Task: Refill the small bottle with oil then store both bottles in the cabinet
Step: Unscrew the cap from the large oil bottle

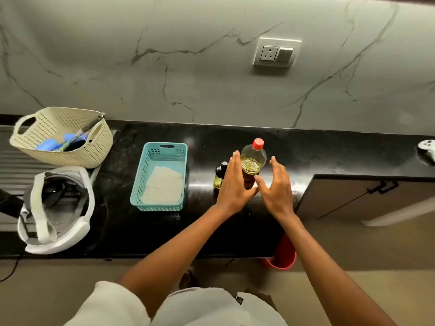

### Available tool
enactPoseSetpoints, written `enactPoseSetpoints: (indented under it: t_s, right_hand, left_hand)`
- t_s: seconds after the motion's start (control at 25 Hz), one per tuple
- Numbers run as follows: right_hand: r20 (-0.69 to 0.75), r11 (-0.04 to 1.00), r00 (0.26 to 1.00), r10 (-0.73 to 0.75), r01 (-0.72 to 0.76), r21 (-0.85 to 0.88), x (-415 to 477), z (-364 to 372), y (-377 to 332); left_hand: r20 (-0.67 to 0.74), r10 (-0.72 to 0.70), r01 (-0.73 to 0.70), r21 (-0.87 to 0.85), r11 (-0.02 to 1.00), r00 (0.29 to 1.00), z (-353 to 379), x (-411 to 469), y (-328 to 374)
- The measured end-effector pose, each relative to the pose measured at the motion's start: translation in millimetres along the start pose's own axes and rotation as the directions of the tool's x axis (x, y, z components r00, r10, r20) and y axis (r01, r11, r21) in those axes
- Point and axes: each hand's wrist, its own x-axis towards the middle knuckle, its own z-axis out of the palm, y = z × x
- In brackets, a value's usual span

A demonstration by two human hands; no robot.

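The big bottle (253,161) stood capped on the worktop (317,151) beside the small bottle (220,173), left hand (233,183) and right hand (277,185) flanking it, fingers straight and empty; the left might knock the small one over.

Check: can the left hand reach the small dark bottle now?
Probably yes: the small bottle stands just beside the left hand, nothing between; the large bottle is on the other side.

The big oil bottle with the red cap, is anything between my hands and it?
Nothing visible is. The left hand is open at the left side of the big oil bottle, and the right hand is open at its right. The small bottle stands on the far side of the left hand, out of the way.
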Motion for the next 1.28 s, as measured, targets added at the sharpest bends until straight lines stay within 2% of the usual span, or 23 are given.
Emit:
enactPoseSetpoints:
  t_s: [0.08, 0.16, 0.36, 0.52, 0.64, 0.8, 0.88, 1.12, 1.28]
  right_hand:
    - [-0.012, 0.996, 1.000, 0.009, -0.008, 0.091, 15, -3, -1]
    - [-0.004, 0.995, 1.000, 0.018, -0.017, 0.098, 25, -11, -1]
    - [0.017, 0.991, 1.000, 0.000, -0.003, 0.137, 40, -21, 8]
    - [0.010, 0.985, 0.993, -0.120, 0.118, 0.125, 83, -45, -4]
    - [0.119, 0.967, 0.964, -0.239, 0.247, -0.058, 119, -54, -23]
    - [0.334, 0.915, 0.918, -0.215, 0.308, -0.258, 142, -49, -42]
    - [0.369, 0.899, 0.900, -0.232, 0.343, -0.271, 147, -46, -45]
    - [0.348, 0.857, 0.847, -0.402, 0.482, -0.183, 148, -46, -37]
    - [0.382, 0.790, 0.761, -0.524, 0.602, -0.116, 151, -51, -28]
  left_hand:
    - [-0.003, -0.039, 0.039, -0.074, 0.997, 0.999, 4, 18, 4]
    - [-0.001, -0.084, 0.083, -0.104, 0.991, 0.996, 5, 31, 14]
    - [-0.121, -0.136, 0.118, -0.148, 0.982, 0.983, 20, 45, 12]
    - [-0.168, -0.173, 0.149, -0.147, 0.978, 0.971, 23, 57, 15]
    - [-0.186, -0.149, 0.127, -0.128, 0.984, 0.971, 22, 62, 16]
    - [-0.192, -0.127, 0.109, -0.103, 0.989, 0.973, 20, 67, 16]
    - [-0.167, -0.126, 0.106, -0.121, 0.987, 0.978, 18, 70, 13]
    - [-0.129, -0.097, 0.080, -0.133, 0.988, 0.987, 19, 72, 4]
    - [-0.084, -0.092, 0.076, -0.177, 0.981, 0.992, 17, 76, -2]
